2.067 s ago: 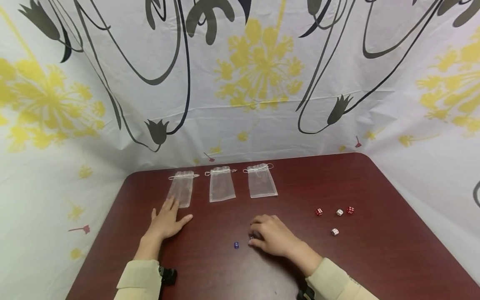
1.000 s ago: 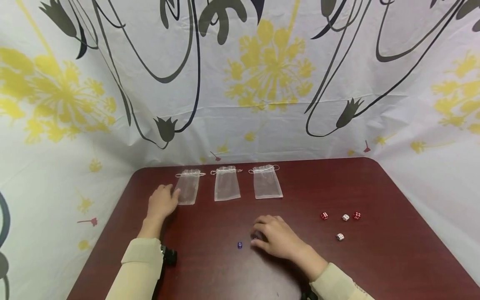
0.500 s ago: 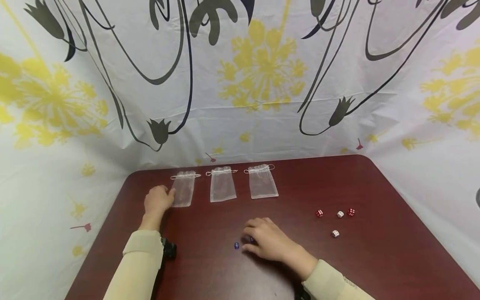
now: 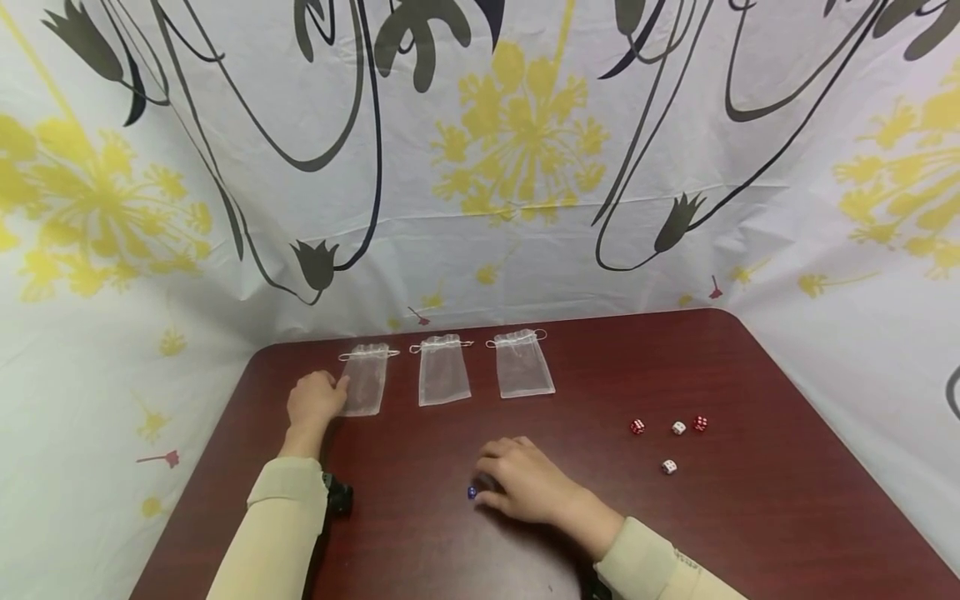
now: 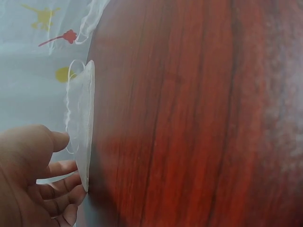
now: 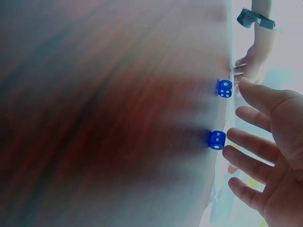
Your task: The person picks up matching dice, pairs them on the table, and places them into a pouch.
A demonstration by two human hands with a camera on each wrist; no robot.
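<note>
My left hand (image 4: 316, 402) rests at the left edge of the leftmost sheer drawstring bag (image 4: 363, 382). In the left wrist view its fingers (image 5: 61, 194) lie loosely bent at the edge of that bag (image 5: 84, 118), the thumb apart from them. My right hand (image 4: 521, 483) is low over the table with relaxed fingers. In the right wrist view two blue dice show: one die (image 6: 225, 88) near the thumb tip, the other die (image 6: 217, 140) right at the fingertips. From the head, only one blue die (image 4: 472, 492) shows; the hand hides the other.
A middle sheer bag (image 4: 444, 372) and a right sheer bag (image 4: 523, 367) lie flat at the back of the brown table (image 4: 600, 367). On the right are two red dice, such as the red die (image 4: 637, 427), and two white dice, such as the white die (image 4: 669, 467). A patterned sheet hangs behind.
My left hand has moved from the lower part of the left bag to its left edge. My right hand has slid left, bringing one blue die close to the other.
</note>
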